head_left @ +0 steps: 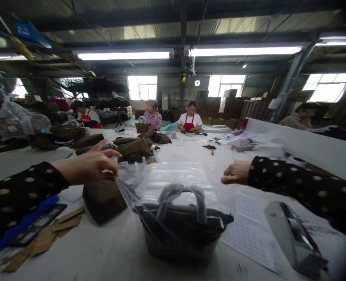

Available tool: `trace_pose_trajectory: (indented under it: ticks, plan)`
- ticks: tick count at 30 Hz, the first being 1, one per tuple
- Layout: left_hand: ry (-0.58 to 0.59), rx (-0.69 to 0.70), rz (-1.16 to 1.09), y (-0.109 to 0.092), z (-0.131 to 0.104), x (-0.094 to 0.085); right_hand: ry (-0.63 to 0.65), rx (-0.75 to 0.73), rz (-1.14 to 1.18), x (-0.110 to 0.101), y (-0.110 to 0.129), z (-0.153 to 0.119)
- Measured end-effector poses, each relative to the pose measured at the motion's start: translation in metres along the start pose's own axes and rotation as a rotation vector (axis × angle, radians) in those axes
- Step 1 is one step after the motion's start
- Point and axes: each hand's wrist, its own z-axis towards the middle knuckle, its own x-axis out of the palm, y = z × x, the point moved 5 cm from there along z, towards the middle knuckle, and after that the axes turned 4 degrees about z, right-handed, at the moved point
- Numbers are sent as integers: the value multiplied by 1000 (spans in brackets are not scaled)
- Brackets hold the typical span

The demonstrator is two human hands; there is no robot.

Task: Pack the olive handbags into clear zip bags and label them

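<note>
A dark handbag [184, 238] stands upright on the white table right in front of me, its two handles wrapped in pale translucent covering. Clear plastic bag film [128, 191] lies around the handbag and spreads out behind it. My left hand [92, 164], at the handbag's upper left, pinches the film and pulls it taut; its index finger points outward. To the upper right, my right hand [237, 172] is closed at the film's other side, though its grip is partly hidden. Behind my left wrist sits another dark bag [104, 201].
Brown card strips [48, 238], a phone-like dark flat item [38, 224] and blue material lie left. A printed label sheet [250, 234] and a grey-white device [292, 238] lie right. Brown bags [133, 150] are piled ahead. Several co-workers sit beyond; a white partition [301, 146] runs along the right.
</note>
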Motion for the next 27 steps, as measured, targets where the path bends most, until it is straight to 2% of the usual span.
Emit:
trace_pose_trajectory:
  ticks: [2, 4, 6, 7, 9, 10, 11, 12, 13, 15, 17, 19, 22, 25, 27]
  plan:
    - [-59, 22, -40, 10, -2, 1, -43, -16, -45, -22, -15, -22]
    - [-150, 22, -99, 17, -3, 0, -140, -106, -76, -41, -17, -40]
    - [-218, -10, -216, 23, -5, 0, -276, -191, -38, -51, -18, -54]
    - [-268, -42, -305, 26, -7, 1, -396, -194, 26, -52, -21, -60]
    - [-464, -148, -549, 33, -16, 7, -753, -126, 282, -46, -39, -76]
    - [-599, -208, -708, 37, -22, 14, -928, -77, 482, -34, -53, -84]
    - [-722, -265, -868, 40, -27, 25, -1074, -24, 711, -17, -68, -88]
    - [-800, -310, -1004, 41, -29, 40, -1132, 14, 965, 7, -82, -86]
    - [-829, -340, -1121, 39, -28, 57, -1091, 41, 1195, 32, -91, -78]
    - [-769, -363, -1288, 29, -16, 92, -925, 84, 1516, 76, -95, -55]
    - [-686, -329, -1494, 16, 2, 122, -803, 89, 1664, 102, -85, -35]
    - [-678, -290, -1703, 5, 19, 142, -850, 51, 1729, 109, -71, -26]
    - [-791, -298, -1854, 1, 35, 158, -1060, 52, 1767, 105, -61, -27]
    - [-866, -344, -1892, 9, 52, 160, -1158, 183, 1789, 101, -71, -17]
    - [-891, -385, -1903, 22, 70, 152, -1183, 276, 1783, 92, -86, 1]
